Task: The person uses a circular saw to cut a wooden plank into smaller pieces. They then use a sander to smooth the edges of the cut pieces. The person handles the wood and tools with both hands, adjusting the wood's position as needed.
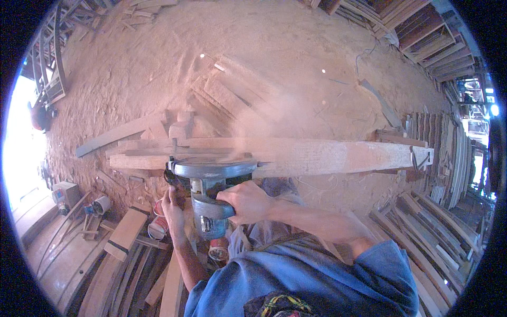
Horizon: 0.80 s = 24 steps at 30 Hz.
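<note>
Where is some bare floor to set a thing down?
Beyond the beam, the sawdust-covered floor looks mostly free between the dusty boards and the stacked wood at upper right. Crowded: around the power tool, gripped by the right hand with the left hand close, and lower left among buckets and planks.

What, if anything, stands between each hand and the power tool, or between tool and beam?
Nothing visible separates the right hand from the power tool: it grips the handle. The left hand is beside the tool's left end; whether it touches is unclear. Nothing visible separates tool and beam, though their contact is hidden.
</note>
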Each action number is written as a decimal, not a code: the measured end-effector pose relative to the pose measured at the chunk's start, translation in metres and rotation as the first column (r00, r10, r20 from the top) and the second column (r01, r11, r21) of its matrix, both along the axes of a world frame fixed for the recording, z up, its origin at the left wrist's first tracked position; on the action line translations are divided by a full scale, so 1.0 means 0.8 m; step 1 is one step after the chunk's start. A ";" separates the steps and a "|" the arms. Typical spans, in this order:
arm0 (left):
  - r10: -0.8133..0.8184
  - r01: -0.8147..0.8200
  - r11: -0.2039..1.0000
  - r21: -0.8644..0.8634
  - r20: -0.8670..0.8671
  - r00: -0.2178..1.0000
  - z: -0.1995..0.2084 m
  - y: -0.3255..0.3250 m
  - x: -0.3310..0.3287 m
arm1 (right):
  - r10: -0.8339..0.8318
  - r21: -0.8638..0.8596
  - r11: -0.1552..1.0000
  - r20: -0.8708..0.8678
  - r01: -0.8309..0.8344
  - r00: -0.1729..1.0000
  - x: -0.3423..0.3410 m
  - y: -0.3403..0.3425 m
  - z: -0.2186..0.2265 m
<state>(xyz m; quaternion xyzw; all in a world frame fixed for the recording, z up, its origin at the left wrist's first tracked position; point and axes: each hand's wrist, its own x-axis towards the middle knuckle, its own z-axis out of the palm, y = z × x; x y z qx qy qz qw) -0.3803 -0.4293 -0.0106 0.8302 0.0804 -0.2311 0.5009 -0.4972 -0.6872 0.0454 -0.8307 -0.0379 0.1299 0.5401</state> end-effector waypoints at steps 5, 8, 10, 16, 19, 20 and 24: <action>-0.029 0.029 1.000 -0.007 0.001 1.000 -0.017 0.018 0.010 | -0.011 0.028 1.000 -0.008 0.011 1.000 0.010 0.003 0.004; -0.022 0.022 0.999 -0.029 -0.015 1.000 -0.006 0.016 0.015 | -0.035 0.021 0.999 -0.002 0.035 0.999 0.013 0.015 -0.004; -0.023 0.022 1.000 -0.019 -0.022 0.999 -0.005 0.021 0.022 | -0.011 0.015 1.000 -0.033 0.012 0.999 0.020 0.019 0.000; -0.042 0.043 0.999 0.022 -0.041 0.998 0.010 0.079 0.078 | 0.027 -0.021 0.999 -0.062 -0.029 0.998 0.079 0.062 0.028; -0.096 0.086 0.993 0.085 0.123 0.988 0.017 0.086 0.096 | 0.060 -0.029 0.998 -0.069 -0.062 0.996 0.099 0.083 0.029; -0.125 0.108 0.988 0.107 0.171 0.977 0.014 0.093 0.103 | 0.064 -0.024 0.998 -0.065 -0.066 0.996 0.104 0.088 0.027; -0.051 0.049 0.996 0.074 0.018 0.999 0.017 0.118 0.122 | 0.087 -0.019 0.996 -0.098 -0.089 0.991 0.124 0.107 0.029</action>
